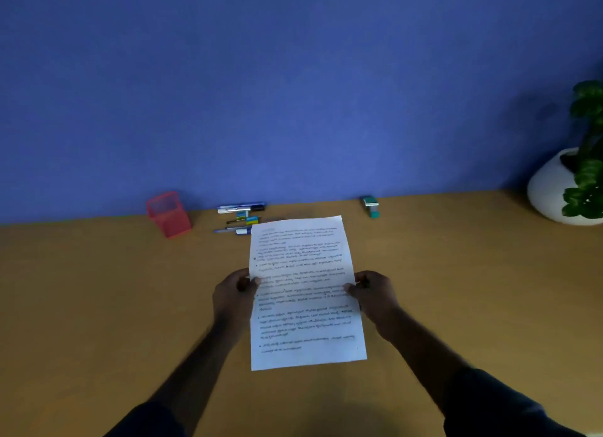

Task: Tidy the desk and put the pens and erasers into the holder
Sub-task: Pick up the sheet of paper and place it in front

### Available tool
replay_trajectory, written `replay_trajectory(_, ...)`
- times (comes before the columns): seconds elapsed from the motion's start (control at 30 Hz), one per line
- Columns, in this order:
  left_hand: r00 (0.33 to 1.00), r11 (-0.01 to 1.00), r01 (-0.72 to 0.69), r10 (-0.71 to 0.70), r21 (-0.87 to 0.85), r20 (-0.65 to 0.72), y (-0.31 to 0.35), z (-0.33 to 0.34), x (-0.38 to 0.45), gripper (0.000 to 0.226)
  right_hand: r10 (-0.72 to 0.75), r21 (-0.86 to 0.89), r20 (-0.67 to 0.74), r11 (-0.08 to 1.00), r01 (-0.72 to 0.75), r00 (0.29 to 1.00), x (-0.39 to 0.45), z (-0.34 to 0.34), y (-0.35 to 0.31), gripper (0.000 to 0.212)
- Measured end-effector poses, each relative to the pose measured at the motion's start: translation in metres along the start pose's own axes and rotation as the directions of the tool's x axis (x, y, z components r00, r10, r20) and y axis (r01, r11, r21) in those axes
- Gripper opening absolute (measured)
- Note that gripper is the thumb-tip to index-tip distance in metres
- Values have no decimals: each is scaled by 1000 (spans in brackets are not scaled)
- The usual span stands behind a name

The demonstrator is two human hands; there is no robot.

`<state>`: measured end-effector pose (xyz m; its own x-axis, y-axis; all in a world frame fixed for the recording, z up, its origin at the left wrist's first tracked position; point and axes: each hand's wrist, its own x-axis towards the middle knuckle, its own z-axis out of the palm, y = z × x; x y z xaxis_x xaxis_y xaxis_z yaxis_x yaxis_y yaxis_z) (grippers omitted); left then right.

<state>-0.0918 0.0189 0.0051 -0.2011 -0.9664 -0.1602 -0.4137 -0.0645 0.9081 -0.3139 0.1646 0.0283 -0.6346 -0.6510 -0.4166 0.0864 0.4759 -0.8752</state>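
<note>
Wooden surface (98,306), blue wall behind: one sheet (305,293) held up.
My left hand (233,294) and right hand (375,294) each pinch an edge; one red holder (168,214), several pens (241,207), three erasers (252,221).

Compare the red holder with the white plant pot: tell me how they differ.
The red holder is a small, boxy, see-through mesh container; the white plant pot is larger, rounded and solid. The holder looks empty, while the pot holds a green leafy plant. The holder stands left of the pens; the pot sits at the desk's far right edge. Both stand upright on the wooden desk near the blue wall.
</note>
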Motion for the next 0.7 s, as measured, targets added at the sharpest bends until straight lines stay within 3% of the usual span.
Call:
replay_trajectory(0.23, 1000, 975, -25, 22, 222, 16, -45, -10, -1, 36, 56, -141, -67, 988, -65, 996, -2, 42, 38, 13)
replay_trajectory(0.33, 990, 937, -134, 111, 321, 91, -64, -11, 1, 50, 35, -255, -94, 965, -58, 995, -2, 52, 45, 22)
replay_trajectory(0.43, 979, 898, -194, 154, 394, 132, -74, -9, 3, 48, 5, -356, -110, 933, -44, 994, -1, 59, 49, 34)
replay_trajectory(0.7, 960, 823, -267, 181, 502, 214, -80, -4, 12, 43, -112, -575, -148, 818, 7, 983, 3, 65, 58, 40)
